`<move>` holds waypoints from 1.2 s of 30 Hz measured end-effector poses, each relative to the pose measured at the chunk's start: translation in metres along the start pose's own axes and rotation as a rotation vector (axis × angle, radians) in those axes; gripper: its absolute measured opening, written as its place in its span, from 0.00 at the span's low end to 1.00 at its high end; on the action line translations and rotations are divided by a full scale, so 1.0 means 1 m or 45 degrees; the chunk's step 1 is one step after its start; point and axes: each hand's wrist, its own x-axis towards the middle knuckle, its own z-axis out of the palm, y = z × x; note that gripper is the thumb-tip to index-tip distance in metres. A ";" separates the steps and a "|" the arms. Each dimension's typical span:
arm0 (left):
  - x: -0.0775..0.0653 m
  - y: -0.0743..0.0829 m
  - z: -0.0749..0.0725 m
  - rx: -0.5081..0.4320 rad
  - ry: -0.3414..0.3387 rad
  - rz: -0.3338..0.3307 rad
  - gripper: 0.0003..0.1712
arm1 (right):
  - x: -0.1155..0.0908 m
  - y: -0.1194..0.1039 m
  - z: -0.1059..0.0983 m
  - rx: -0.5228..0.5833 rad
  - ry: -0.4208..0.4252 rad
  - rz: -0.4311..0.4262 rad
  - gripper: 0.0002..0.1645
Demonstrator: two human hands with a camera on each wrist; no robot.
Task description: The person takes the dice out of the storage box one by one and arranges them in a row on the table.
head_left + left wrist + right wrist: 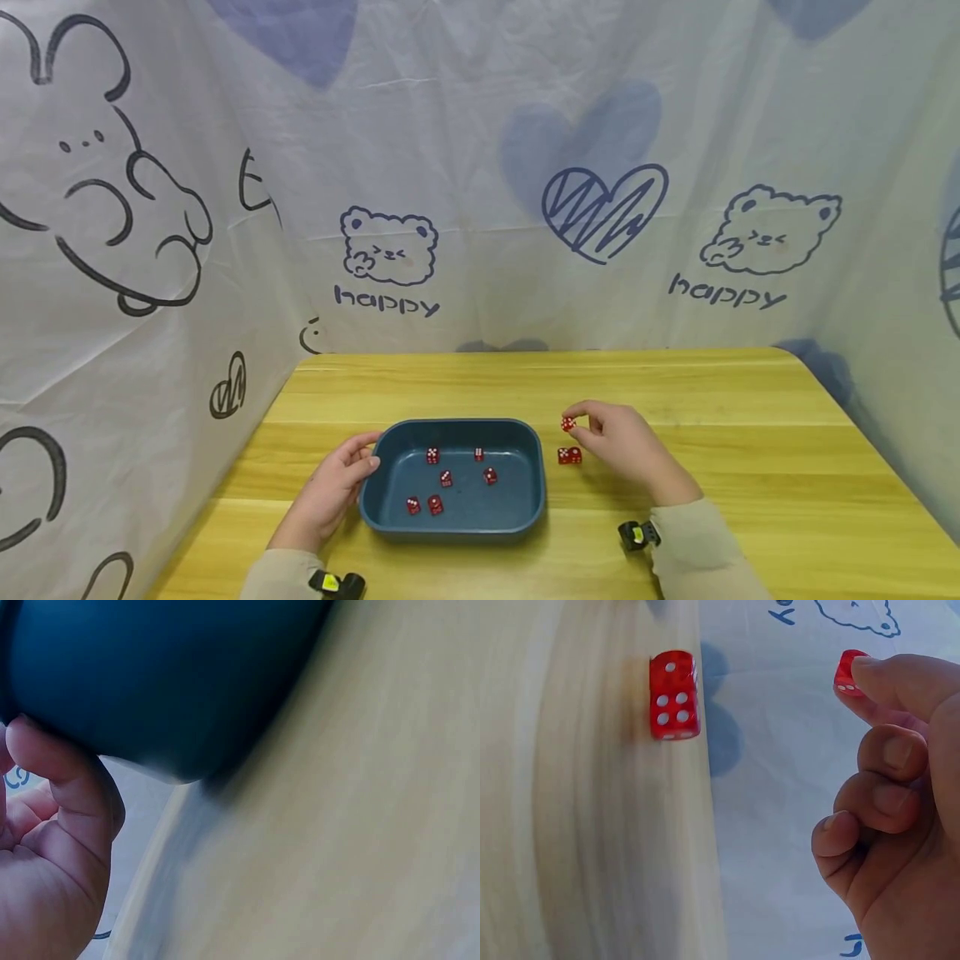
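Note:
A red die [567, 424] with white pips is pinched between the thumb and forefinger of my right hand [621, 440], above the table. In the right wrist view the other fingers curl toward the palm behind that die [847, 673]. Just below the hand, two red dice [569, 456] lie side by side, touching, on the table. My left hand [335, 483] grips the left end of a dark blue-green tray [452, 534], thumb at the rim. Several red dice [446, 478] are spread over the tray's floor. The left wrist view shows the thumb [56, 757] against the tray wall [165, 682].
The tray stands on a yellow wood-grain table [750, 467], left of the two loose dice. White cloth [480, 275] printed with hearts and bears hangs behind the table and along both sides.

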 end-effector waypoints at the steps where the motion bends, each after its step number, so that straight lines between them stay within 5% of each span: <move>1: 0.000 0.000 0.000 0.000 -0.002 0.001 0.29 | 0.000 0.002 0.000 0.002 -0.009 0.004 0.15; 17: 0.002 0.000 0.000 -0.024 0.010 -0.003 0.28 | -0.004 0.035 0.004 0.051 -0.099 0.077 0.14; 36: 0.003 -0.003 -0.001 -0.031 0.028 -0.018 0.27 | -0.009 0.042 0.009 0.029 -0.205 0.127 0.09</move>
